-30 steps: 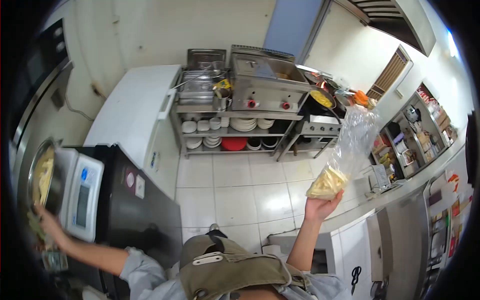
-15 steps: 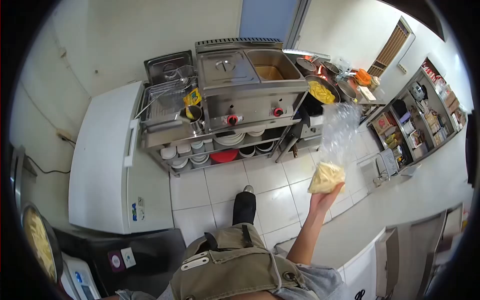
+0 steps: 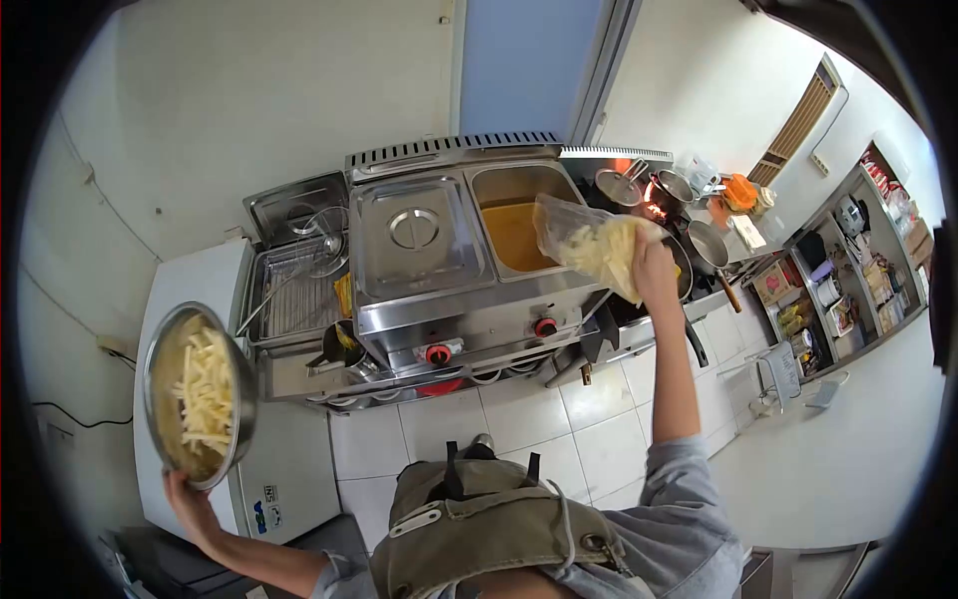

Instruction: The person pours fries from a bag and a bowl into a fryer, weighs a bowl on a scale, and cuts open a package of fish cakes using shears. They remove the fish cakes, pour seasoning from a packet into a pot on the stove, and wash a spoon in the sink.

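Observation:
My left hand point(image 3: 188, 499) grips the lower rim of a metal bowl point(image 3: 242, 399), held up at the left in front of the white freezer. Pale cut fries point(image 3: 205, 384) lie in the bowl, which tilts somewhat. On the right, my right hand point(image 3: 654, 270) is closed around a clear plastic bag point(image 3: 559, 225) with more pale fries inside. The bag hangs sideways, its loose end over the right edge of the fryer's open oil vat point(image 3: 519, 230). A steel lid point(image 3: 439, 270) covers the vat beside it.
A wire rack point(image 3: 299, 290) with a strainer stands left of the fryer, next to the white freezer point(image 3: 289, 469). To the right, flames point(image 3: 656, 210) burn on a stove among several pans. Shelves point(image 3: 828, 290) with goods stand at far right.
My right hand has lifted the bag up and over to the fryer's right edge. My left hand has come into view with the bowl, raised from the lower left.

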The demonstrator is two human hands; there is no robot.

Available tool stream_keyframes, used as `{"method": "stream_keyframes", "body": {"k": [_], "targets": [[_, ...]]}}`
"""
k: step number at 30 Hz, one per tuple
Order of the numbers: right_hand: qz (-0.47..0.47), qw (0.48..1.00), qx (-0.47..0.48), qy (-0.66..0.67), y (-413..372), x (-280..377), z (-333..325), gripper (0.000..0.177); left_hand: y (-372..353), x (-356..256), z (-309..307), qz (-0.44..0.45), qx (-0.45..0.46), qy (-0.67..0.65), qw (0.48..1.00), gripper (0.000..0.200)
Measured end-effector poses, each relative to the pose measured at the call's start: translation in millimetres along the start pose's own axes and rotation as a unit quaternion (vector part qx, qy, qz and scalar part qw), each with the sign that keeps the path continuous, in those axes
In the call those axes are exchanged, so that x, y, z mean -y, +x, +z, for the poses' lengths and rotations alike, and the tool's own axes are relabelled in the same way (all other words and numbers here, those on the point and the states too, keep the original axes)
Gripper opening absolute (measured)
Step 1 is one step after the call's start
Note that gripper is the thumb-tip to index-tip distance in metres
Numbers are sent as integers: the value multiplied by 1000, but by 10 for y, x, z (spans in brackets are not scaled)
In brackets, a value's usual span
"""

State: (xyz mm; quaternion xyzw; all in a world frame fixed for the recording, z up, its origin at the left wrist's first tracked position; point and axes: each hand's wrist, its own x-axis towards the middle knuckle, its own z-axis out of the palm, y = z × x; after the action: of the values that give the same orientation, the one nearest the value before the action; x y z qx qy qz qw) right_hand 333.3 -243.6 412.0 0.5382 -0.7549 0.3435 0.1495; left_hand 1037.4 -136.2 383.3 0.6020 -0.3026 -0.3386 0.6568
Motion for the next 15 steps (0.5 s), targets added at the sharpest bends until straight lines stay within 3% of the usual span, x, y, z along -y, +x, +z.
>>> {"method": "stream_keyframes", "body": {"k": [4, 8, 10, 12, 15], "targets": [[-83, 990, 71, -90, 601, 310, 27, 58, -22, -73, 763, -27, 9, 42, 999, 24], [-113, 985, 102, -84, 937, 566, -40, 57, 220, -45, 967, -16, 45, 48, 998, 26], [-94, 972, 169, -133, 1030, 616, -50, 49, 259, -142, 1105, -12, 41, 51, 998, 28], [-119, 975, 153, -109, 1052, 646, -85, 43, 357, -209, 1231, -5, 38, 53, 998, 30], [-88, 983, 139, -84, 1066, 578, -127, 56, 536, -282, 1424, 11, 33, 44, 998, 34]]}}
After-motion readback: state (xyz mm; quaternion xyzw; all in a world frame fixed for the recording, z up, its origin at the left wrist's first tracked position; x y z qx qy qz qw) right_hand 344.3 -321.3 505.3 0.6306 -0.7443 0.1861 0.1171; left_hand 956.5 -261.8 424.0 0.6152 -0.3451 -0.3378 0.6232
